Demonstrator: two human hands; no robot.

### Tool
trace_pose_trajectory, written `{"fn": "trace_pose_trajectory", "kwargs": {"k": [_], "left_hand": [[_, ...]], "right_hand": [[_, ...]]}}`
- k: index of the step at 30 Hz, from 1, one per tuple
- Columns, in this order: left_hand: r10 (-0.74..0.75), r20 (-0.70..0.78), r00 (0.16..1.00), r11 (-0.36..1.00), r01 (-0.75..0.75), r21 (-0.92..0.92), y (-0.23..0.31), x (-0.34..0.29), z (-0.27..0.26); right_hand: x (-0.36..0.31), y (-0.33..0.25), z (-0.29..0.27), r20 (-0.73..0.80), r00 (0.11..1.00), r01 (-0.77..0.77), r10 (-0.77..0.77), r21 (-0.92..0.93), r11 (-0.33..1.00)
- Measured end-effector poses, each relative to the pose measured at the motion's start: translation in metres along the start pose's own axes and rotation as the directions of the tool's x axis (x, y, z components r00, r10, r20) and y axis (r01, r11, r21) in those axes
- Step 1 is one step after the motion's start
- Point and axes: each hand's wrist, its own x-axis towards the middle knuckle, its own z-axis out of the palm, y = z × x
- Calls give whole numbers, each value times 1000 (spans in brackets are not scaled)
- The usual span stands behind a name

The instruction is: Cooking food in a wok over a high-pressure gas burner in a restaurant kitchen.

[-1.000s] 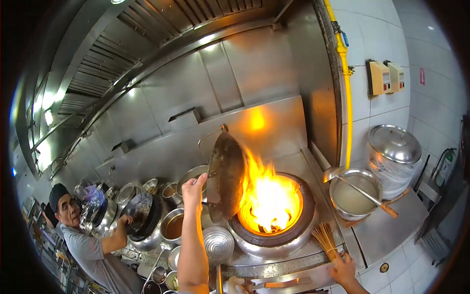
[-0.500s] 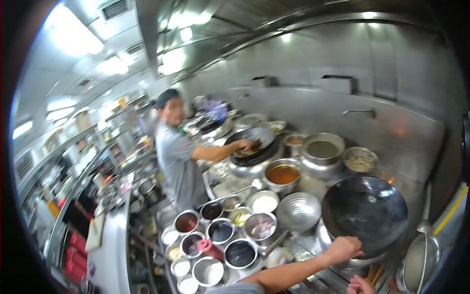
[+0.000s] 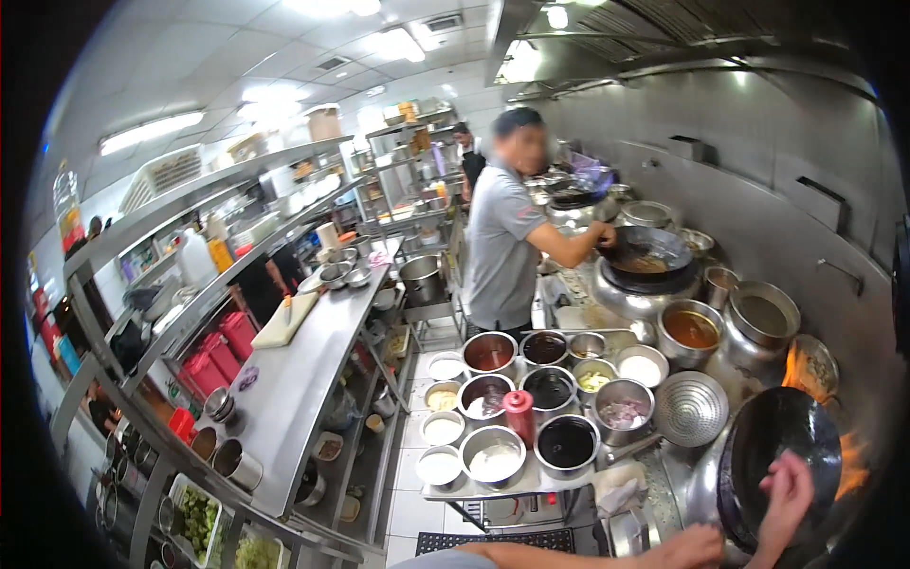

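Note:
A dark wok point(image 3: 815, 427) sits tilted on the burner at the right, with orange flames point(image 3: 806, 375) along its far side. My left hand point(image 3: 690, 547) is closed in a fist by the wok's near left edge. What it grips, if anything, is hidden. My right hand point(image 3: 789, 493) is raised in front of the wok's bowl, blurred, with its fingers pointing up. Nothing can be made out in it. To the left of the wok lies a round perforated metal strainer point(image 3: 692, 408).
Several metal pots of sauces and ingredients stand on a stand around a red squeeze bottle point(image 3: 518, 417). A pot of amber liquid point(image 3: 690, 328) is farther back. Beyond it a co-worker point(image 3: 507, 228) reaches to another wok point(image 3: 649, 251). At left runs a steel counter point(image 3: 313, 360) with a cutting board point(image 3: 284, 321).
The view has swung left, bringing more of the counter and shelves in. My right hand has risen from below the wok to in front of its bowl. Larger flames now show around the wok.

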Motion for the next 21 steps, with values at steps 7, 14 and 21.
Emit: {"fn": "trace_pose_trajectory", "kwargs": {"k": [7,14,21], "left_hand": [[-220,16,975,974,221,-51,78,-79,-74],[-378,-393,838,902,430,51,134,-159,-182],[-579,66,812,779,576,-246,192,-222,-278]], "right_hand": [[115,-57,190,-12,993,-105,115,309,945],[30,-172,437,526,851,-216,-9,364,906],[-102,-248,538,784,566,-31,-254,328,944]]}}
